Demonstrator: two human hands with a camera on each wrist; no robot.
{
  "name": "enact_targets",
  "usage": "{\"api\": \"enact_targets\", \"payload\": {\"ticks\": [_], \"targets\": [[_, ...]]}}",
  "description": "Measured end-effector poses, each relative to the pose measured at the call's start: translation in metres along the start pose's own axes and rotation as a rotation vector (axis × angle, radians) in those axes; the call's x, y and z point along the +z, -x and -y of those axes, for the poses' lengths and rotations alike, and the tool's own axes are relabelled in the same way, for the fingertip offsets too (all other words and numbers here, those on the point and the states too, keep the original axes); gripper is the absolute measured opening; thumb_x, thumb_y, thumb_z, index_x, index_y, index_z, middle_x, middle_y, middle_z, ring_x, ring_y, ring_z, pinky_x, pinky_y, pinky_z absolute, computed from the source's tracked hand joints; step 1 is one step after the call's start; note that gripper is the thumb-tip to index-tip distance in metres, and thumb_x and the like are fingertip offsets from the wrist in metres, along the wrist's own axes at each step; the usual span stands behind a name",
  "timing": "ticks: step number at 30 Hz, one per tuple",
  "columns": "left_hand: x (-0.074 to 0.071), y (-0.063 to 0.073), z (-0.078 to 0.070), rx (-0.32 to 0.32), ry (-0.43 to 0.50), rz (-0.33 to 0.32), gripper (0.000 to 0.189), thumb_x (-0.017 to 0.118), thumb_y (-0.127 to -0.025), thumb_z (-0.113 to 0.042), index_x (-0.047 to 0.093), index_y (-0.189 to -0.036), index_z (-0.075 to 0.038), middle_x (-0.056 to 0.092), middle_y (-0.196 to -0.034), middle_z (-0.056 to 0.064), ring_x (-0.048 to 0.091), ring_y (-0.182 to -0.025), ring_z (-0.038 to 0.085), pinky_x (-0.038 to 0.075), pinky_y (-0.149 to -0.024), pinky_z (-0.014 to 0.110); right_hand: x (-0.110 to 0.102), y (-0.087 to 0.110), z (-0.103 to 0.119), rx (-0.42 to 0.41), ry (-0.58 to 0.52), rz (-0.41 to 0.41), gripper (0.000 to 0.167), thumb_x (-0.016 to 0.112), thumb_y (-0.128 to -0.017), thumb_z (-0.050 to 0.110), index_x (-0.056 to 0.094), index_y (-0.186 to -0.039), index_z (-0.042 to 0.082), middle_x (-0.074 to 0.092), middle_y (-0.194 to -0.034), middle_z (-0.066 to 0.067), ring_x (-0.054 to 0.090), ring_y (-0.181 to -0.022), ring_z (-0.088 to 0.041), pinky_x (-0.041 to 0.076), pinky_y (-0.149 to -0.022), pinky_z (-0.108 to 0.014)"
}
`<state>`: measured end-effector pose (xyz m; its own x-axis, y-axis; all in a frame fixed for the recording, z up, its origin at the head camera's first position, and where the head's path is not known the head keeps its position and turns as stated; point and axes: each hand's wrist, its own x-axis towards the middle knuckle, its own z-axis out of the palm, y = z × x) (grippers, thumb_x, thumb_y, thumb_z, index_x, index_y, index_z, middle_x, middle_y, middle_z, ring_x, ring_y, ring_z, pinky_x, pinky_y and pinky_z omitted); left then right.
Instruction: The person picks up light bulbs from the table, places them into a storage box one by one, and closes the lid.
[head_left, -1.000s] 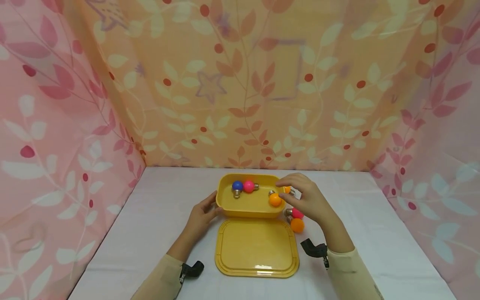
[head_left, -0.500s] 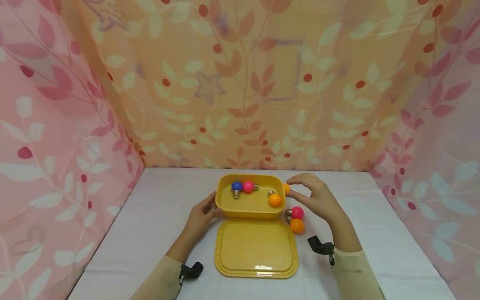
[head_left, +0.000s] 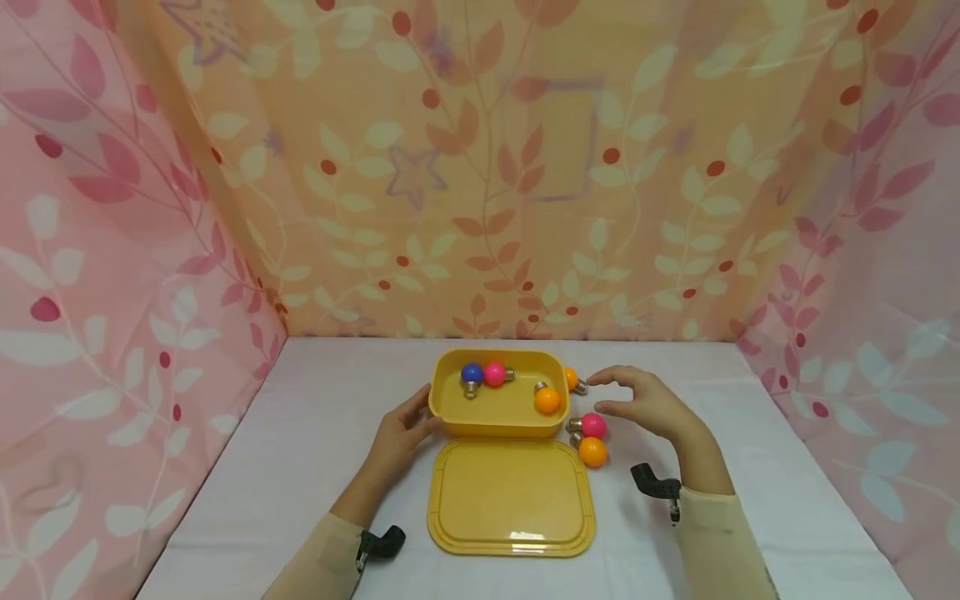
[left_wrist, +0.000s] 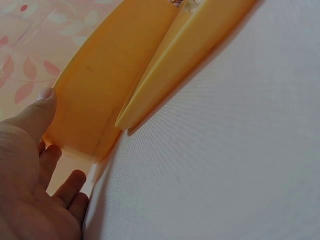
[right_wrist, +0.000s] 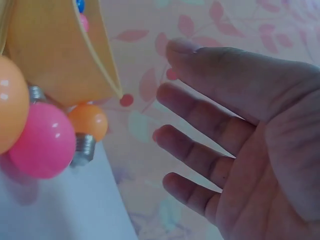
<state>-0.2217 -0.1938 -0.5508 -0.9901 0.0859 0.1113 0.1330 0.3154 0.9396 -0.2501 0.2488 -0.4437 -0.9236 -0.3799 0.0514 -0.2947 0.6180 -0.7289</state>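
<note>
My left hand (head_left: 399, 437) rests against the left end of a yellow plastic box (head_left: 501, 430). In the left wrist view its thumb touches the box wall (left_wrist: 95, 95), the other fingers lying loosely bent beside it. Inside are a blue bulb (head_left: 472, 373), a pink bulb (head_left: 494, 374) and an orange bulb (head_left: 548, 401). My right hand (head_left: 651, 404) hovers right of the box with fingers spread and nothing in its grasp. Nearest its fingertips lies an orange bulb (head_left: 571, 378) against the box's right side. Another pink bulb (head_left: 594, 426) and orange bulb (head_left: 592, 452) lie closer to me.
A yellow lid (head_left: 512, 500) lies flat on the white tablecloth (head_left: 322, 400) in front of the box. Patterned cloth (head_left: 495, 167) hangs behind and on both sides. Dark wrist cameras sit at both cuffs.
My right hand has drawn back to the right and slightly toward me from over the box's right rim, leaving the bulb there uncovered. My left hand stays at the box.
</note>
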Motion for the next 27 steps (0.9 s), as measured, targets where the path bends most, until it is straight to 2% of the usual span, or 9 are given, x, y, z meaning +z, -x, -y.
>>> {"api": "enact_targets", "payload": {"ticks": [5,8,11,15,18,22,27], "targets": [[0.000,0.001,0.000,0.011,0.000,-0.003,0.067,0.074,-0.096,-0.034,0.044,-0.156,-0.033,0.049,-0.157,-0.005,0.038,-0.150,0.021,0.028,-0.124,0.051,0.006,-0.002,-0.018,0.087,-0.010,0.076,0.042,0.081,-0.088,0.033,0.070,-0.128,0.025,0.064,-0.136,-0.009,0.047,-0.133,-0.045,0.035,-0.110,-0.071],[0.000,0.001,-0.001,0.009,0.007,-0.003,0.066,0.074,-0.096,-0.034,0.045,-0.155,-0.032,0.051,-0.156,-0.006,0.039,-0.149,0.020,0.028,-0.124,0.051,0.010,-0.003,-0.029,0.109,-0.010,0.118,0.045,0.078,-0.090,0.033,0.069,-0.132,0.020,0.063,-0.138,-0.013,0.046,-0.132,-0.047,0.036,-0.109,-0.072],[0.000,0.001,-0.001,0.004,0.020,-0.010,0.065,0.075,-0.095,-0.033,0.047,-0.154,-0.032,0.053,-0.154,-0.007,0.041,-0.148,0.019,0.029,-0.124,0.051,0.013,-0.004,-0.038,0.134,-0.031,0.127,0.046,0.079,-0.089,0.035,0.069,-0.131,0.018,0.063,-0.137,-0.013,0.046,-0.133,-0.046,0.036,-0.109,-0.072],[0.002,0.003,-0.007,-0.011,0.023,-0.015,0.067,0.075,-0.095,-0.033,0.046,-0.155,-0.027,0.052,-0.155,-0.003,0.040,-0.149,0.021,0.029,-0.124,0.051,0.015,-0.004,-0.046,0.138,-0.065,0.089,0.045,0.080,-0.089,0.036,0.070,-0.130,0.020,0.064,-0.136,-0.006,0.047,-0.132,-0.044,0.039,-0.108,-0.069],[0.003,0.002,-0.008,-0.029,0.007,-0.023,0.067,0.073,-0.096,-0.030,0.045,-0.156,-0.025,0.050,-0.156,-0.002,0.039,-0.150,0.022,0.029,-0.124,0.051,0.016,-0.004,-0.051,0.130,-0.077,0.073,0.046,0.080,-0.089,0.036,0.070,-0.130,0.020,0.064,-0.136,-0.006,0.049,-0.131,-0.042,0.041,-0.107,-0.068],[0.003,-0.001,-0.001,-0.032,0.006,-0.034,0.066,0.075,-0.096,-0.028,0.047,-0.155,-0.028,0.051,-0.155,-0.005,0.041,-0.148,0.020,0.031,-0.124,0.050,0.019,-0.005,-0.057,0.149,-0.121,0.107,0.049,0.082,-0.088,0.034,0.069,-0.131,0.017,0.064,-0.135,-0.011,0.056,-0.126,-0.038,0.046,-0.107,-0.063],[0.002,0.000,0.001,-0.015,0.021,-0.021,0.065,0.076,-0.094,-0.033,0.048,-0.153,-0.033,0.052,-0.154,-0.009,0.041,-0.148,0.018,0.031,-0.123,0.049,0.022,-0.006,-0.066,0.138,-0.183,0.161,0.051,0.084,-0.086,0.025,0.067,-0.132,0.010,0.067,-0.131,-0.012,0.063,-0.120,-0.032,0.052,-0.105,-0.053]]}}
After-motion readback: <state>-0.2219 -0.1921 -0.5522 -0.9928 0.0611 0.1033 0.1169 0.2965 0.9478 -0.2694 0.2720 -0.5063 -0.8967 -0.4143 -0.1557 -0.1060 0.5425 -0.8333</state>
